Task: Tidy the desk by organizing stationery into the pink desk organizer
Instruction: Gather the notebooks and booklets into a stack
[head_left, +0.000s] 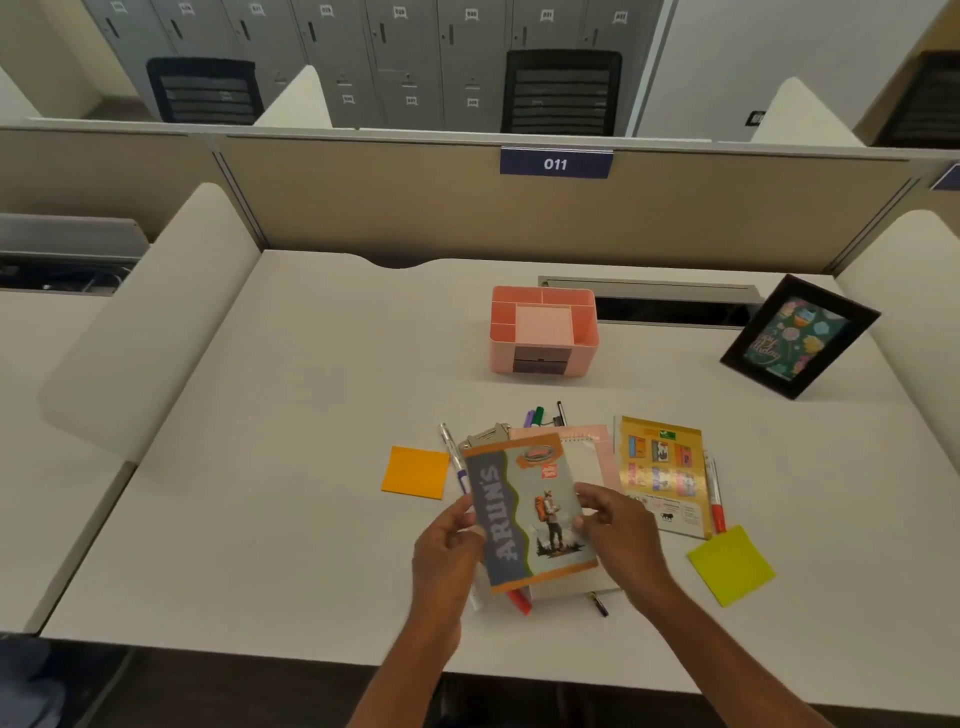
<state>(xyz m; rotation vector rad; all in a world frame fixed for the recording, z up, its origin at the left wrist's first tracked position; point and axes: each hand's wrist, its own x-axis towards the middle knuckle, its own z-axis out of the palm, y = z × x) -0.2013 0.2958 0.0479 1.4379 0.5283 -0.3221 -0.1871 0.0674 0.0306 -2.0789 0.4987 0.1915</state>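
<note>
Holding a small notebook (530, 514) with "ARUN'S" printed down its cover, I am lifting it just above a pile of stationery near the front of the white desk (285, 467). My left hand (449, 540) is gripping the notebook's left edge, fingers curled round it. My right hand (618, 525) is pinching the right edge between thumb and fingers. The cover is facing up at me and tilting a little to the left.

The pink desk organizer (543, 330) is standing farther back on the desk, beyond the pile and well apart from my hands, with its open compartments facing up and a dark drawer front facing me.

Under the notebook, a metal clip (485, 435) is poking out at the top left, and a spiral notepad (587, 452) is showing at the right. A green marker (538, 415) is peeking out behind the pile, with a purple one just beside it. A white pen (453, 457) is lying just left of the notebook, and an orange sticky pad (415, 472) is lying beside that. A red marker tip (519, 601) is sticking out below the notebook, near a small dark pen (598, 605).

To the right, a yellow booklet (662, 467) is lying flat with a red pen (716, 493) along its right edge, and a lime sticky pad (731, 565) is lying just below them. A black picture frame (800, 338) is leaning at the back right.
</note>
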